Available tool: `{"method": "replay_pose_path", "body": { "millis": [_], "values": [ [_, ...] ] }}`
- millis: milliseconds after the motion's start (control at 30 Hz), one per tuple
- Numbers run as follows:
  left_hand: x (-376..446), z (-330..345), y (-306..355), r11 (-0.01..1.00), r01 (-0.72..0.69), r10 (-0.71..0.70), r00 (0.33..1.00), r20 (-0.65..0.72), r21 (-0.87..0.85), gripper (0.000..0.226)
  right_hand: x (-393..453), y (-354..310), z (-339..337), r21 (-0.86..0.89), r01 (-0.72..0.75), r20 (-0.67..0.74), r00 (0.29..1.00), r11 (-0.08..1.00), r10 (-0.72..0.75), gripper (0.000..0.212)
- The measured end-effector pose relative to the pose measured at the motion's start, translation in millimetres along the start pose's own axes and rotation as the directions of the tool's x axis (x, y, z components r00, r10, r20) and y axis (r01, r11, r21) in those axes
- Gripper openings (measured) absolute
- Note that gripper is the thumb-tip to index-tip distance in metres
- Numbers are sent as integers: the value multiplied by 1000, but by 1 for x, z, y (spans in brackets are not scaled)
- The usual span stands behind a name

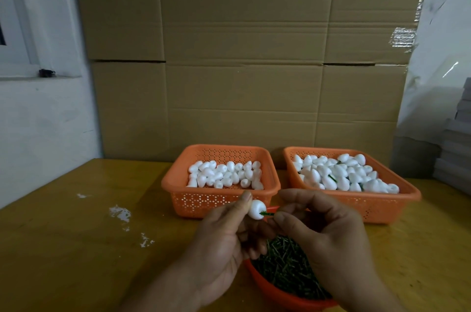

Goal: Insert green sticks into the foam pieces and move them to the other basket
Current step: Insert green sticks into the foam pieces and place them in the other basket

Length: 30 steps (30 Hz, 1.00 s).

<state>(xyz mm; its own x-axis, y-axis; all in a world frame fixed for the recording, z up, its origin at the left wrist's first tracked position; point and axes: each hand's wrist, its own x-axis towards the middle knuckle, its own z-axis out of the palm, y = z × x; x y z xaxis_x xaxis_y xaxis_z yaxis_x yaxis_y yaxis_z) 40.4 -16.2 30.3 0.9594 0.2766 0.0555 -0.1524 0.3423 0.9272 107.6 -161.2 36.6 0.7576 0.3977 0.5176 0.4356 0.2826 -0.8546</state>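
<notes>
The left hand's [219,232] thumb and fingers [243,203] pinch a white foam piece [255,209], holding it in the air just in front of the two baskets. The right hand's [323,230] fingers are curled tight around a green stick [267,214], whose far tip meets the right side of the foam piece; how deep it sits in the foam cannot be told. Both hands hang above a round orange bowl [270,288] heaped with short green sticks [285,265], which stands on the surface at the near edge of the view and is partly hidden by the hands.

Behind the hands, two orange perforated baskets stand side by side on the yellow-brown wooden surface [76,248]. The left basket [193,199] holds a layer of plain white foam pieces [224,174]. The right basket [369,207] holds a fuller heap of foam pieces [341,174], with bits of green stick showing among them.

White crumbs [119,212] lie scattered on the surface to the left of the hands. A wall of flattened cardboard [242,56] stands behind the baskets, a white wall and window frame [23,61] are at the left, and a stack of grey boxes [456,148] is at the right edge.
</notes>
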Motion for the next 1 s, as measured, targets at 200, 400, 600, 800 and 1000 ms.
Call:
{"method": "replay_pose_path", "body": {
  "millis": [200, 400, 600, 800, 1000],
  "values": [
    [1, -3, -2, 1000, -4, 4, 1000, -9, 11, 42, -7, 7, 1, -423, 191, -3, 977, 886, -211, 30],
    [2, -5, -3, 998, -40, 42, 999, -30, 56, 51, -7, 8, 1, -612, 244, 53, 962, 752, -269, 32],
    [2, -6, -3, 996, -59, 60, 998, -14, 67, 32, -7, 8, 1, -619, 221, 51, 969, 754, -242, 29],
    [1, -5, -3, 992, -97, 98, 995, -11, 78, 30, -7, 5, -1, -649, 259, 95, 961, 716, -261, 27],
    [0, -4, -2, 978, -159, 160, 987, 2, 133, 28, -8, 1, -1, -686, 306, 147, 947, 660, -286, 27]
  ]
}}
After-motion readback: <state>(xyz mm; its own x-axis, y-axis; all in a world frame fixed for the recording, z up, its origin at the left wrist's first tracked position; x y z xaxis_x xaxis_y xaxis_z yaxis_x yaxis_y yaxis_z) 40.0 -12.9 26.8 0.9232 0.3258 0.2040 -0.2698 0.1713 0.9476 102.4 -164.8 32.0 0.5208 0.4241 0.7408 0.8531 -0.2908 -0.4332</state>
